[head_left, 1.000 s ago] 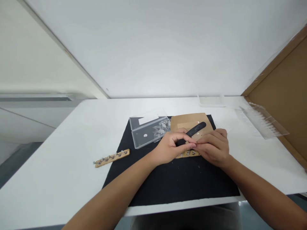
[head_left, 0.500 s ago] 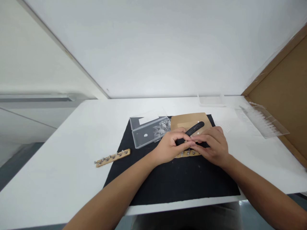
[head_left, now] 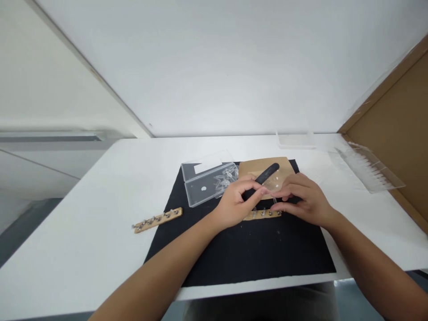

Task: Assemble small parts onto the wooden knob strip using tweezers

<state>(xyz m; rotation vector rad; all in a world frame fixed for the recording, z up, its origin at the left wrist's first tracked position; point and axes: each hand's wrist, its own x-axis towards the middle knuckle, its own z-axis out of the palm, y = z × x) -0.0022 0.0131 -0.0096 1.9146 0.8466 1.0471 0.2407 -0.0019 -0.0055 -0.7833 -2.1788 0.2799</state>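
My left hand [head_left: 239, 200] is closed around a black nail file [head_left: 267, 174], which slants up to the right over brown paper. Its thumb and fingertips meet near the file's lower part; any small piece pinched there is too fine to make out. My right hand [head_left: 302, 198] faces it, index fingertip by the left thumb tip. A gap shows between its index finger and thumb, with a clear sliver, perhaps a nail tip [head_left: 274, 201], in that gap. Below both hands lies a wooden strip [head_left: 257, 216] with small metal clips, partly hidden by the left hand.
A black mat [head_left: 247, 254] covers part of the white table [head_left: 83, 249]. Behind the left hand is an open clear case [head_left: 197, 196] holding clear nail tips [head_left: 225, 178]. Another clip strip [head_left: 157, 220] lies left. Clear trays [head_left: 296, 146] and a plastic sheet [head_left: 371, 171] sit at the back right.
The nail file has shifted slightly left and down with my left hand. My right hand has moved a little right, and its thumb has come away from the left fingertips.
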